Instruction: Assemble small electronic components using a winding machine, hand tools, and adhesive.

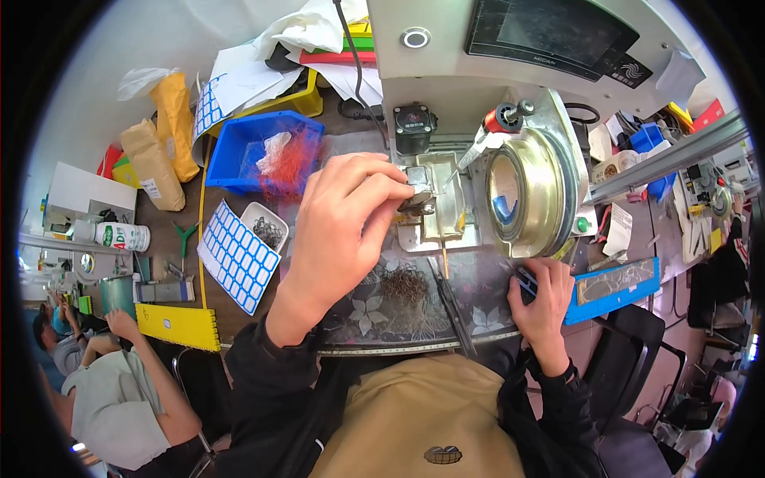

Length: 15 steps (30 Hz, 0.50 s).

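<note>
My left hand (pixel 343 227) reaches over the mat to the machine, thumb and fingers closed together beside a small metal block (pixel 420 180). Whatever they pinch is hidden. My right hand (pixel 543 301) rests low at the mat's right side, its fingers closed around a slim dark and blue tool whose kind I cannot tell. Between the hands lies a heap of small brownish wire pieces (pixel 404 285). Dark tweezers (pixel 451 309) lie to the right of the heap. Beyond them, a shallow metal tray (pixel 454 231) sits in the machine, with a thin wooden stick (pixel 445 259) at its front.
A brass-coloured ring (pixel 522 195) stands right of the tray, below a red-and-black nozzle holder (pixel 506 119). At left are a blue bin (pixel 227 151) with red wires, a label sheet (pixel 239 256) and a white dish (pixel 265 226). A blue rack (pixel 613 291) lies right. Another person (pixel 119 390) sits left.
</note>
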Motion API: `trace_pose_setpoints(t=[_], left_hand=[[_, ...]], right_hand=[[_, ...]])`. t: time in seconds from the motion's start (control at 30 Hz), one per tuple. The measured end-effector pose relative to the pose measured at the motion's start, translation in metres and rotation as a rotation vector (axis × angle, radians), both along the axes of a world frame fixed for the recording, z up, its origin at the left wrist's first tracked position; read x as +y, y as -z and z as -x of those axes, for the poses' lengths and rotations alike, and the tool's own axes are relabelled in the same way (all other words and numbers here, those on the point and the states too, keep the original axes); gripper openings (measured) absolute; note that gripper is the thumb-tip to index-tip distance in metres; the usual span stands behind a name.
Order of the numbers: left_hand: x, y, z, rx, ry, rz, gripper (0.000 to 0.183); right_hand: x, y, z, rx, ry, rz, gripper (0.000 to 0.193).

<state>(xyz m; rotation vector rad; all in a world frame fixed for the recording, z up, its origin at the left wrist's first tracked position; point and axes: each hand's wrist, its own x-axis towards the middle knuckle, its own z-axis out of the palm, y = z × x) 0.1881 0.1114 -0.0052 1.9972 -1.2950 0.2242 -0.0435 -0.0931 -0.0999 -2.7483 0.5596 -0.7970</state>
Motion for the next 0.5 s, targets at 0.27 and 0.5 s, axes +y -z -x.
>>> trace_pose_setpoints(t=[0.27, 0.5], left_hand=[[-0.006, -0.009, 0.013, -0.075, -0.026, 0.069, 0.018], [-0.006, -0.008, 0.008, 0.187, 0.173, -0.012, 0.014]], right_hand=[[-0.004, 0.003, 0.005, 0.037, -0.067, -0.025, 0.025], [-0.008, 0.011, 0.011, -0.087, -0.123, -0.105, 0.017]])
